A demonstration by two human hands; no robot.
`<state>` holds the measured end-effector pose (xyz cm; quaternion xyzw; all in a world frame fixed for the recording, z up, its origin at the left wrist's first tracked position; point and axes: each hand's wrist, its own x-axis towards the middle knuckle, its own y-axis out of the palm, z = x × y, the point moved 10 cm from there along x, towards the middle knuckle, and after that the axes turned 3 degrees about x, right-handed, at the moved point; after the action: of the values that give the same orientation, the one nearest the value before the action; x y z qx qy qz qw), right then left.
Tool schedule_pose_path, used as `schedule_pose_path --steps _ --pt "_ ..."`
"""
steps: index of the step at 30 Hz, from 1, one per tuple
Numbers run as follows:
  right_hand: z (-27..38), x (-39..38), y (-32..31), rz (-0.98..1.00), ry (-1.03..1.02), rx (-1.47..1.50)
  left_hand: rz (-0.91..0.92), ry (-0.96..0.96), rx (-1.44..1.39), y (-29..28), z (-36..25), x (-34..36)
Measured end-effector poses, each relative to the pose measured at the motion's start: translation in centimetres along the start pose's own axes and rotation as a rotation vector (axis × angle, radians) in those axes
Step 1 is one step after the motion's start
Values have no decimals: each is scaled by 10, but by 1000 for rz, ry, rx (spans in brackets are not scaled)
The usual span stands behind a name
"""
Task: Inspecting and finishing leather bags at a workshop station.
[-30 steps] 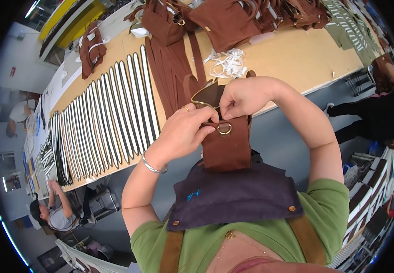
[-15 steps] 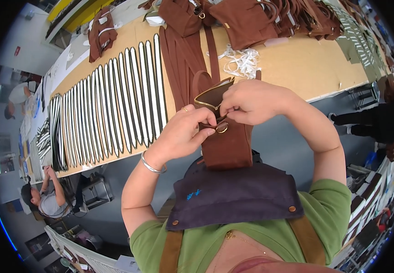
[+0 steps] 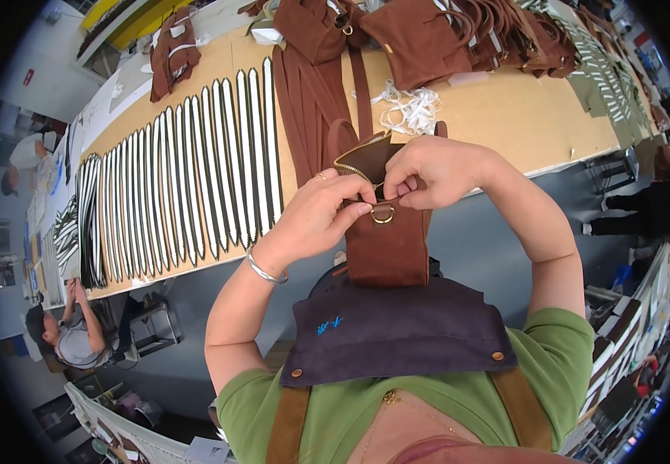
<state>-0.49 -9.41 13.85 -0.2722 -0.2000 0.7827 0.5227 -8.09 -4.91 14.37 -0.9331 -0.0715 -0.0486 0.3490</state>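
A small brown leather handbag (image 3: 389, 251) is held up between me and the table, its gold-zippered top (image 3: 353, 172) gaping wide. My left hand (image 3: 319, 210) is closed on the near side of the opening, thumb and fingertips pinching the rim beside a gold D-ring (image 3: 382, 215). Curled at the right of the opening, my right hand (image 3: 430, 174) has its fingertips pressed on the rim by the zipper end. Whether a zipper pull lies under those fingers is hidden. The bag's inside is dark brown.
Many black-edged white strips (image 3: 196, 170) lie in a row on the table (image 3: 521, 116). Long brown straps (image 3: 309, 100), white cord scraps (image 3: 411, 107) and more brown bags (image 3: 416, 42) are beyond my bag. A seated person (image 3: 80, 340) works at the left.
My hands have shifted slightly along the rim, the right one curling in closer to the left. The D-ring now shows more fully below my left fingers.
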Motion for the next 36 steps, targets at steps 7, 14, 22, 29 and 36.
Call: schedule_pose_path --steps 7,14,22,29,36 --pt "4 -5 -2 -24 -32 64 13 18 27 -1 -2 0" --pt "0 -8 -6 -100 -45 48 9 58 60 1 -4 2" --pt "6 -11 -7 -140 22 14 29 50 82 0 -1 4" --pt "-2 -7 -3 -126 43 25 31 105 91 2 -1 4" --pt "-4 -6 3 -181 -93 54 4 99 187 2 0 3"
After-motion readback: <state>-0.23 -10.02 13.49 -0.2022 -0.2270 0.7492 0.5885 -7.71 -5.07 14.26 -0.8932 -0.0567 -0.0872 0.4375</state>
